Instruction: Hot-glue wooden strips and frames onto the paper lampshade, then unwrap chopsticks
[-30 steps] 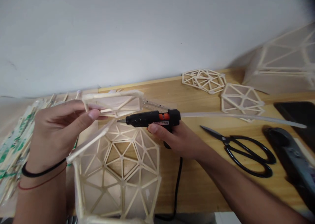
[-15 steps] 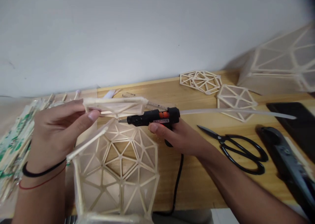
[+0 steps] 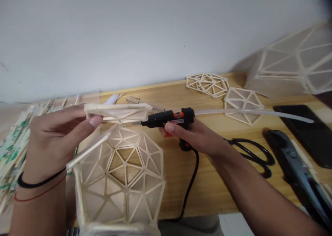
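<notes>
wooden counter [image 3: 207,198] spans the middle and lower frame. biggest piece in play is the open stick-frame shell [image 3: 126,187], bottom left of center. left hand [image 3: 55,135], mid-left, is pinching a narrow-looking stick-frame panel [image 3: 127,112] right above the shell. right hand [image 3: 203,135], right of center, is wrapped round a black glue gun [image 3: 160,119], nozzle near the panel's lower edge, can't tell if touching. black-handled scissors [image 3: 252,157] are over to the right, partly covered.
</notes>
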Motion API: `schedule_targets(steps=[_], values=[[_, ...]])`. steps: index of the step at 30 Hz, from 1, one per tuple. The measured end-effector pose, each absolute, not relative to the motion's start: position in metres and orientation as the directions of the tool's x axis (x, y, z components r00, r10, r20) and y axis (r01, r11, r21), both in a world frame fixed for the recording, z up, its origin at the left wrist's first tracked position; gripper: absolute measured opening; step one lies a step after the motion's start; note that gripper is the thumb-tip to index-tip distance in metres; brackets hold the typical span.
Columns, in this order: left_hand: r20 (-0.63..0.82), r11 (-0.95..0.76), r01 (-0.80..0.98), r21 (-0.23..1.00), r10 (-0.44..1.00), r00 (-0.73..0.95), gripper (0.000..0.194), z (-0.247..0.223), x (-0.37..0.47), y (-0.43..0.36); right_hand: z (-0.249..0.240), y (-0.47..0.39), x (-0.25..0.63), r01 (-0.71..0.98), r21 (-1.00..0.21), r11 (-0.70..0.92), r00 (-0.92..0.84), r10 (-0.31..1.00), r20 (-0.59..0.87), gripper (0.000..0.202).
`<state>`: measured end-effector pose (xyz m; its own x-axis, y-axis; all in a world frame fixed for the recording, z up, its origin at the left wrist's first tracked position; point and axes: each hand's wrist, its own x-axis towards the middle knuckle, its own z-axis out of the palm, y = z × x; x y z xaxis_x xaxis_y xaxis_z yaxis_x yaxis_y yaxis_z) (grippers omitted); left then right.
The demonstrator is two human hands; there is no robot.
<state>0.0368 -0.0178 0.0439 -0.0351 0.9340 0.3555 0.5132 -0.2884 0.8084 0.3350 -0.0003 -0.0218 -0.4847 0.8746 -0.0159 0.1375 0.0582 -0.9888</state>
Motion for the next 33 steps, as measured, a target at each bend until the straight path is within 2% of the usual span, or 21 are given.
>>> schedule_targets(steps=[5, 11, 17, 22, 28, 33], values=[[0.349, -0.301, 0.481, 0.823, 0.937, -0.011, 0.022, 0.045, 0.039, -0.018, -0.012, 0.002, 0.347, 0.150, -0.989, -0.007, -0.452, 0.889, -0.074, 0.056], [0.321, -0.238, 0.504, 0.830, 0.944, -0.083, 0.023, 0.047, 0.042, -0.021, -0.009, 0.004, 0.352, 0.155, -0.983, -0.099, -0.505, 0.847, -0.165, 0.056], [0.378, -0.351, 0.479, 0.804, 0.925, 0.043, 0.024, 0.046, 0.039, -0.017, -0.010, 0.006, 0.352, 0.161, -0.984, -0.080, -0.515, 0.844, -0.153, 0.055], [0.337, -0.260, 0.516, 0.816, 0.940, -0.059, 0.023, 0.048, 0.043, -0.020, -0.014, 0.006, 0.354, 0.177, -0.980, -0.089, -0.550, 0.817, -0.173, 0.056], [0.364, -0.313, 0.496, 0.810, 0.931, -0.006, 0.021, 0.047, 0.043, -0.019, -0.014, 0.006, 0.354, 0.208, -0.971, -0.115, -0.537, 0.816, -0.212, 0.056], [0.336, -0.266, 0.493, 0.828, 0.940, -0.058, 0.027, 0.049, 0.045, -0.020, -0.011, 0.006, 0.354, 0.223, -0.964, -0.142, -0.521, 0.819, -0.241, 0.052]])
